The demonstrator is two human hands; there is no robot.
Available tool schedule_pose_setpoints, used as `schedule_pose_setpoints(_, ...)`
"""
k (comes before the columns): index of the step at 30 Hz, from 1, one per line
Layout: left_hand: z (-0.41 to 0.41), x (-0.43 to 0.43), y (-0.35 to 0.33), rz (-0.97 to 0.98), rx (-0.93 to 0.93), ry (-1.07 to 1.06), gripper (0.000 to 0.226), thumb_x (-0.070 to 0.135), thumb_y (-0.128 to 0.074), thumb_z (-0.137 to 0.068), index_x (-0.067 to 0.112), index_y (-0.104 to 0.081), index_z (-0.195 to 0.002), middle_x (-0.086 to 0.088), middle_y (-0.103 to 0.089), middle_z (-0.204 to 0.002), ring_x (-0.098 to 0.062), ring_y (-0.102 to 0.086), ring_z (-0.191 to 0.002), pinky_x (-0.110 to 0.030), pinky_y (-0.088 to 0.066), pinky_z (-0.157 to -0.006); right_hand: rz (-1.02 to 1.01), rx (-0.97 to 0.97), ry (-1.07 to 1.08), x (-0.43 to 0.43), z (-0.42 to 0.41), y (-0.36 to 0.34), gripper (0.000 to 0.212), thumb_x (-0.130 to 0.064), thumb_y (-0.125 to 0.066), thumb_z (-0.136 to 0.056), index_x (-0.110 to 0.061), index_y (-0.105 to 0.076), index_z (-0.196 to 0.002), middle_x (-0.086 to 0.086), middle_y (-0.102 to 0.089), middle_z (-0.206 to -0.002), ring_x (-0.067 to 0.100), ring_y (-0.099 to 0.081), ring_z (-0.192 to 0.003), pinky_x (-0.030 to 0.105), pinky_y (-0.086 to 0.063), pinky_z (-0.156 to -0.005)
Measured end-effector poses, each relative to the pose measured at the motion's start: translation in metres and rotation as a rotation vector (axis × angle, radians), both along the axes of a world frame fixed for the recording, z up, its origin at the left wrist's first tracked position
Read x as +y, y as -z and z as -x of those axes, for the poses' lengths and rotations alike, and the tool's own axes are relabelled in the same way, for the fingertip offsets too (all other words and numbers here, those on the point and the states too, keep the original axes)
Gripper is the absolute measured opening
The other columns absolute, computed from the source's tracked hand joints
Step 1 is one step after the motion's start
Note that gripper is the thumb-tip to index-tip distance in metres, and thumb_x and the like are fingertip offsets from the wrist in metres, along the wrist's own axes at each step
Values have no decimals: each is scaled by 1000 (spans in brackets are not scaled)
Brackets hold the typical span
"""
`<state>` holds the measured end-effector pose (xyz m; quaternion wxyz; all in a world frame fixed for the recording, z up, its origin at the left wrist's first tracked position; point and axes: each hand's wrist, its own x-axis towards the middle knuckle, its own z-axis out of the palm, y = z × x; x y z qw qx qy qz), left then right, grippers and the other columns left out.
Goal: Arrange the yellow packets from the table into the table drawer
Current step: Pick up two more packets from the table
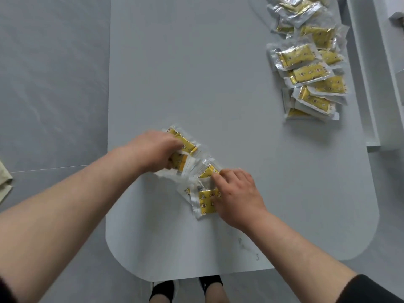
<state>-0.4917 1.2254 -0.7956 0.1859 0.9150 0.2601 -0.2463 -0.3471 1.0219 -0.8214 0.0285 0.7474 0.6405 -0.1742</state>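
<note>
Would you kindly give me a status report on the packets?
Left hand grips small packet cluster mid-table. Right hand on same cluster, grip unclear. Main pile waits beside drawer. No obstruction seen.
</note>
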Motion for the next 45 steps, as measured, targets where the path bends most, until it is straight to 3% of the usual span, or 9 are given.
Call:
schedule_pose_setpoints(8,-36,25,9,-68,-9,287,59,36,-80,-71,24,-53,-122,3,-50,-128,-20,-46,-116,-33,-43,-93,-25,40,-117,3,-9,4,47,-28,-87,-53,-14,-67,-93,2,-58,-75,27,-57,-68,35,-52,-69)
schedule_pose_setpoints(14,-36,26,11,-114,78,263,58,48,-75,-74,24,-52,-122,1,-52,-112,-20,-47,-104,-29,-39,-84,-11,66,-357,20,-15,1,29,-13,-82,-52,-23,-60,-69,0,-58,-81,26,-56,-73,33,-47,-69)
schedule_pose_setpoints(21,-11,21,8,-93,115,69,43,40,-76,-76,21,-41,-94,6,-43,-84,-17,-41,-79,-29,-32,-67,56,82,-734,67,-13,-16,20,-16,-63,-84,-18,-66,-103,8,-56,-130,32,-47,-128,44,-39,-104)
schedule_pose_setpoints(26,30,23,6,-19,138,-210,41,35,-74,-77,21,-36,-83,6,-45,-73,-24,-49,-73,-31,-32,-56,177,-26,-717,83,-10,-15,56,-42,-70,-74,-14,-52,-120,6,-57,-117,29,-52,-110,42,-40,-99)
schedule_pose_setpoints(29,54,18,5,18,149,-292,38,37,-73,-77,19,-40,-83,4,-51,-78,-24,-52,-75,-31,-34,-55,208,-87,-693,77,-10,-12,67,-36,-72,-68,-13,-48,-126,7,-54,-111,29,-52,-101,40,-43,-92)
schedule_pose_setpoints(33,76,6,8,87,116,-413,36,35,-73,-76,18,-41,-80,1,-53,-79,-23,-52,-75,-32,-36,-56,215,-101,-586,72,-9,-11,44,-36,-78,-55,-16,-59,-88,3,-54,-83,25,-51,-74,32,-37,-66)
schedule_pose_setpoints(38,98,-13,12,398,-94,-791,21,22,-74,-79,19,-55,-89,0,-63,-86,-19,-62,-79,-33,-51,-67,458,86,-209,66,-13,-27,30,-38,-67,-80,-20,-45,-89,1,-56,-91,28,-56,-86,30,-35,-61)
schedule_pose_setpoints(41,105,-35,3,657,-286,-1109,17,9,-68,-86,21,-59,-94,-2,-66,-86,-19,-63,-77,-31,-51,-67,474,487,354,48,-11,-33,19,-31,-66,-82,-19,-51,-85,-2,-60,-82,20,-60,-76,31,-49,-62)
schedule_pose_setpoints(45,109,-61,-27,939,-393,-1432,21,-2,-57,-91,9,-60,-108,-17,-69,-99,-29,-66,-82,-49,-55,-80,337,1077,968,28,2,-66,10,-8,-64,-87,-15,-65,-94,6,-71,-86,22,-68,-75,38,-56,-70)
